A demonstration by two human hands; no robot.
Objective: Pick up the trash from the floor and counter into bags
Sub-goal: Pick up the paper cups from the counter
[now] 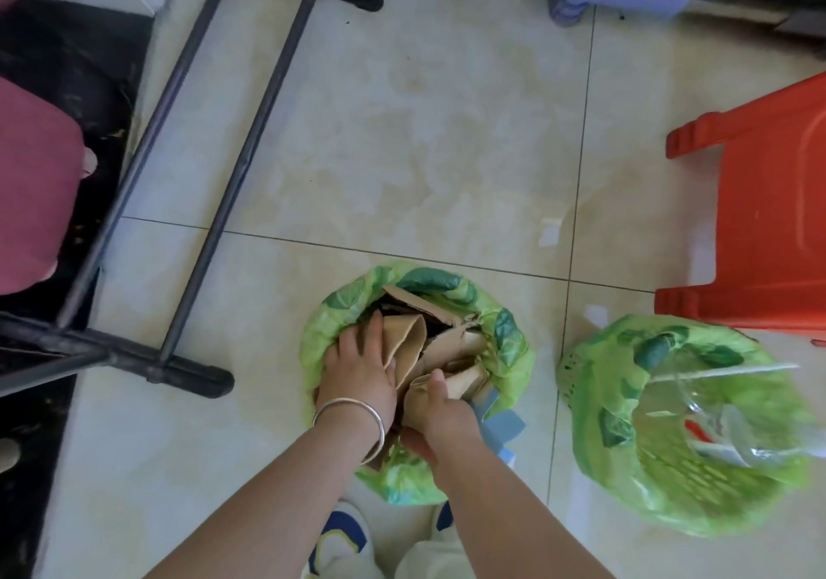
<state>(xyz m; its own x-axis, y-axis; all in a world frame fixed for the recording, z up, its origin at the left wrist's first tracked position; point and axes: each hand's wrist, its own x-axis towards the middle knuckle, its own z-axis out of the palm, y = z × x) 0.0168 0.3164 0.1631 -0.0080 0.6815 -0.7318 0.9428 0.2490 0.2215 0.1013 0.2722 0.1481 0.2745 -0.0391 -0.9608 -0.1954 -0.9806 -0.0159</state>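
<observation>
Lower centre of the frame: a green plastic bag (415, 382) stands open on the tiled floor (402, 140), filled with torn brown cardboard (429, 346). The left hand (357, 368), a silver bangle (353, 417) at its wrist, presses flat on the cardboard with fingers together. The right hand (440, 408) curls around a cardboard piece. Lower right: a second green bag (688, 422) holding clear plastic packaging (715, 404), beside an orange plastic stool (760, 203). A paper scrap (550, 230) lies mid-right.
</observation>
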